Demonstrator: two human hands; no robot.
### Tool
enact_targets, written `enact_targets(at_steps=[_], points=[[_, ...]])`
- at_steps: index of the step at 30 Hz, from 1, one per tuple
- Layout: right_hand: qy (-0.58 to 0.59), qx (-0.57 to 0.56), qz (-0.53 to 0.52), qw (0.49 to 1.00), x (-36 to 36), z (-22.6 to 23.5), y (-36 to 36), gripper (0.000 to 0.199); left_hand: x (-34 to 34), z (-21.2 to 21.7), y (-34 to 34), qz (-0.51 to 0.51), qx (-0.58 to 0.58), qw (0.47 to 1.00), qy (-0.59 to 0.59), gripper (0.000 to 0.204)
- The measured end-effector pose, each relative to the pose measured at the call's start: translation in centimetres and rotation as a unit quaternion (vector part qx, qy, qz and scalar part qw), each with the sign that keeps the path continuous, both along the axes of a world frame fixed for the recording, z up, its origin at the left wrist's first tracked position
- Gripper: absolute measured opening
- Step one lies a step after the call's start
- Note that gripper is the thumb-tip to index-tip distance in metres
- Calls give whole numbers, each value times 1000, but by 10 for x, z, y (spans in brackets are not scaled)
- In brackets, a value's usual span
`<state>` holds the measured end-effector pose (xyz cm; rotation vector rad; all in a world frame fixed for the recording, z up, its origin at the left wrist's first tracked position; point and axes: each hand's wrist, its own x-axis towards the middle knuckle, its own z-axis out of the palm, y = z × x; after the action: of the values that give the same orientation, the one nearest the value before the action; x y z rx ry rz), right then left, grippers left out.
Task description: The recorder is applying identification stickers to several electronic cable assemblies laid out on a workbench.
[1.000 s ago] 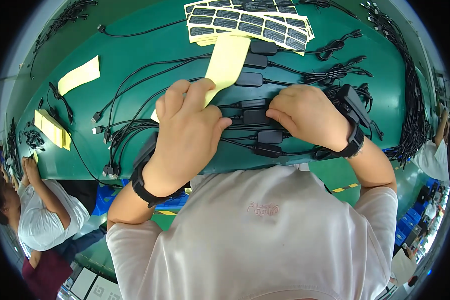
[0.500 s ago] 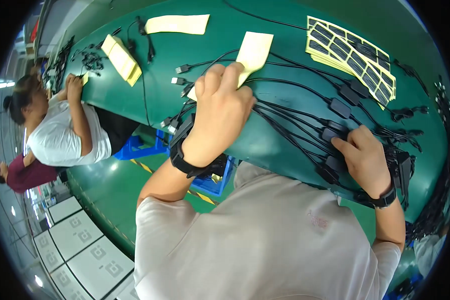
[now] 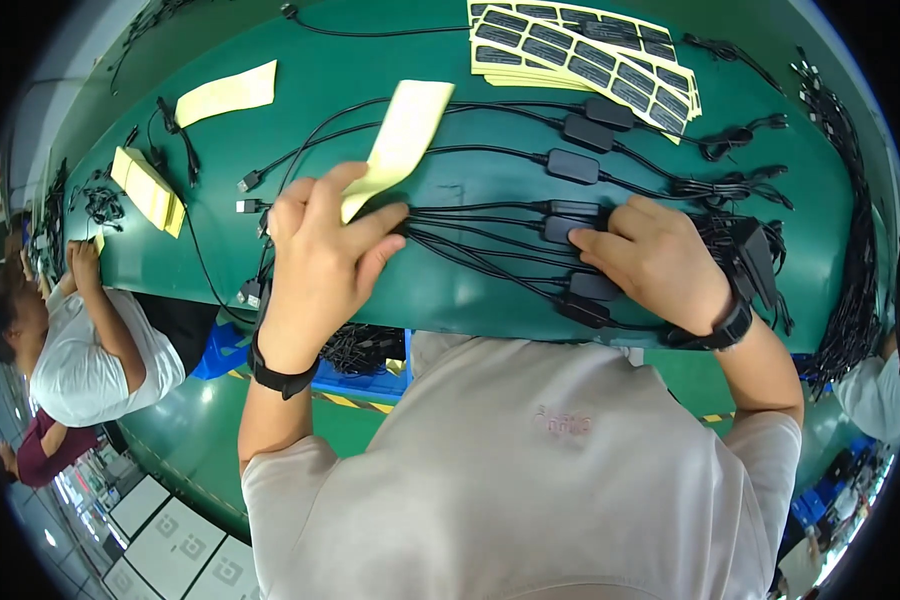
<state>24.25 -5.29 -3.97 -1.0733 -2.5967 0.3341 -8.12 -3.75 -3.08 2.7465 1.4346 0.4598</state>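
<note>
A pale yellow paper strip [image 3: 405, 135] rises from between the fingers of my left hand [image 3: 320, 255], whose thumb and index finger are apart beside a bundle of black cables [image 3: 455, 225]. Curled fingers of my right hand [image 3: 660, 260] grip a black in-line box [image 3: 560, 229] on one cable, thumb at its edge. More in-line boxes [image 3: 592, 286] lie beside it, some partly hidden by the hand. Farther off, another in-line box [image 3: 573, 166] rests on the green table [image 3: 490, 320]. USB plugs [image 3: 250, 181] of these cables lie left of my left hand.
Yellow sheets of black labels [image 3: 590, 65] are stacked at the far side. Folded yellow paper [image 3: 147, 190] and a loose yellow strip [image 3: 227, 92] lie at left. Black cables hang over the right end. A co-worker [image 3: 90, 350] sits at left; a blue bin [image 3: 360, 375] stands below the table edge.
The whole view has turned, so the table's contents sit farther left. My left index finger and thumb have spread apart beside the cables. My right hand remains at the in-line boxes.
</note>
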Motion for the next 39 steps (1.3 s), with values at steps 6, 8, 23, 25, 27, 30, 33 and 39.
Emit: enact_targets(at_steps=[6,8,23,25,27,30,33,39], points=[[-28,38,0,999,3,-1,11,19,12,-10,8,24,33,999,0,16],[-34,37,12,999,4,0,14,19,16,-6,14,20,35,999,-8,16],[55,32,-59,996,12,4,13,23,97,-3,41,-135,-21,989,-55,10],[74,47,-86,992,15,1,12,20,98,-11,40,-116,-43,991,-59,9],[59,27,-78,995,17,-3,13,17,98,-17,36,-126,-39,989,-64,9],[40,-26,-85,995,16,-10,13,14,97,-21,33,-122,-57,990,-51,9],[18,-80,-80,993,15,-9,14,14,99,-25,34,-126,-60,989,-42,9],[-41,-74,-106,991,9,0,16,12,106,-18,34,-101,11,994,-51,7]])
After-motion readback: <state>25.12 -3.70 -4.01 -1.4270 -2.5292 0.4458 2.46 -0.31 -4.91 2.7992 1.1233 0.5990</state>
